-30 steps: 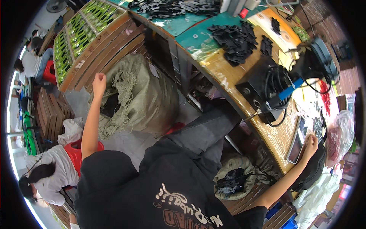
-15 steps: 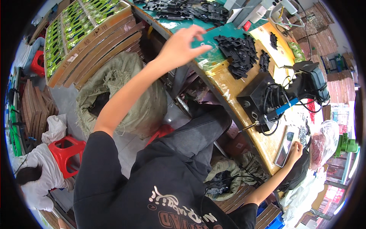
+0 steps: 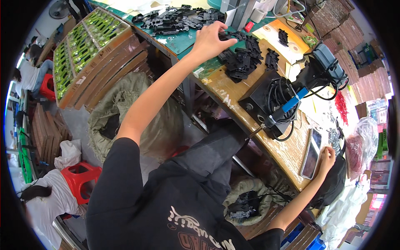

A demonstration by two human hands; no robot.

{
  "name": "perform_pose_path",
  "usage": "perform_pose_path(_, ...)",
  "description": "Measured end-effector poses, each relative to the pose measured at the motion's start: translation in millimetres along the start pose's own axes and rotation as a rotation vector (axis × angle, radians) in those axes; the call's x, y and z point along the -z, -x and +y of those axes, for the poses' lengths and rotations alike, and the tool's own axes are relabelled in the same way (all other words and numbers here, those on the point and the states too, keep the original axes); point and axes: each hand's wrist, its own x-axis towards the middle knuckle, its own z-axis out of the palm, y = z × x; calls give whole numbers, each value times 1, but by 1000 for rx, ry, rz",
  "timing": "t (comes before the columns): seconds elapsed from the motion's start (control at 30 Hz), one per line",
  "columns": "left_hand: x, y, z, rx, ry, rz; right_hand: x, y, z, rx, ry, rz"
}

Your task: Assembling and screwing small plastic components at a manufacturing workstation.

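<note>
My left hand [image 3: 211, 41] reaches over the green mat, at the far-left edge of a heap of black plastic parts [image 3: 241, 62]. Its thumb and fingers are apart, and black parts show just past the gap between them; whether they touch one is hard to see. My right hand [image 3: 328, 160] is at the near right of the bench, fingers curled together beside a phone [image 3: 311, 154] lying flat. What those fingers hold, if anything, is hidden. Between my hands, an electric screwdriver with a blue band [image 3: 293, 102] rests against a black box [image 3: 260, 100] with coiled cable.
A bigger pile of black parts [image 3: 171, 21] covers the far mat. Stacked trays of green-packed pieces [image 3: 89, 48] stand left, above an open woven sack [image 3: 154, 112]. Another sack [image 3: 233, 193] sits beneath the bench. People sit at left near red stools [image 3: 83, 179].
My left hand has moved from over the bare mat to the edge of the nearer heap of black parts. My right hand stays near the phone. The whole view has shifted a little.
</note>
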Motion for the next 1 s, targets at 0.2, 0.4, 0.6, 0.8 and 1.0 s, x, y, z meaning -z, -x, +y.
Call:
perform_pose_path(0.2, 46, -2, -41, 4, -182, 273, -5, 4, -18, 51, 24, 20)
perform_pose_path(0.4, 78, -25, -97, 87, -546, 226, -5, 6, -9, 56, -10, 28)
perform_pose_path(0.6, 123, 7, -120, -1, -645, 228, -5, 7, -9, 61, 45, 13)
perform_pose_path(0.8, 190, 129, -178, 149, -535, 512, -2, 6, -8, -31, -8, -16)
perform_pose_path(1.0, 224, 277, -242, 543, -479, 452, 8, -8, 37, 61, 62, -4)
